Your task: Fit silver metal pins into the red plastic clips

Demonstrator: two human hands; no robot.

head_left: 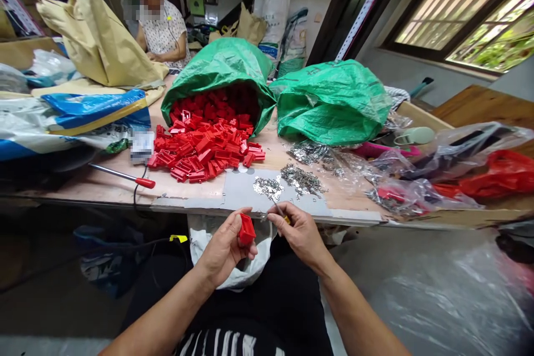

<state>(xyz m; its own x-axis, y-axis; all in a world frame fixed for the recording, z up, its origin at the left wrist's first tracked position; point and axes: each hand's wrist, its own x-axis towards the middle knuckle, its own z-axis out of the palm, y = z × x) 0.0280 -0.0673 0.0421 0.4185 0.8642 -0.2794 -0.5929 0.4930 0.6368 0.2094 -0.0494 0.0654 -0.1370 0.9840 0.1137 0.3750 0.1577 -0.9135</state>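
In my left hand [225, 247] is a small red plastic housing [247, 229], its hollow side facing right, held above a white bag at my lap. My right hand [301, 232] grips a screwdriver by its yellow handle [287, 219], and the thin metal shaft [275, 203] points up and left toward the table edge. Just beyond the tip lies a heap of shiny flat metal pieces [268, 188]. Beside it is a second heap of small metal parts [302, 179]. A large pile of red plastic housings [204, 150] spills from an open green sack [233, 58].
A second green sack [334, 103] stands right of the first. A rod with a red grip [144, 182] lies at the table's left front. The white bag [200, 239] hangs open below the edge. Plastic bags [400, 200] crowd the right side. Another person [167, 33] sits across the table.
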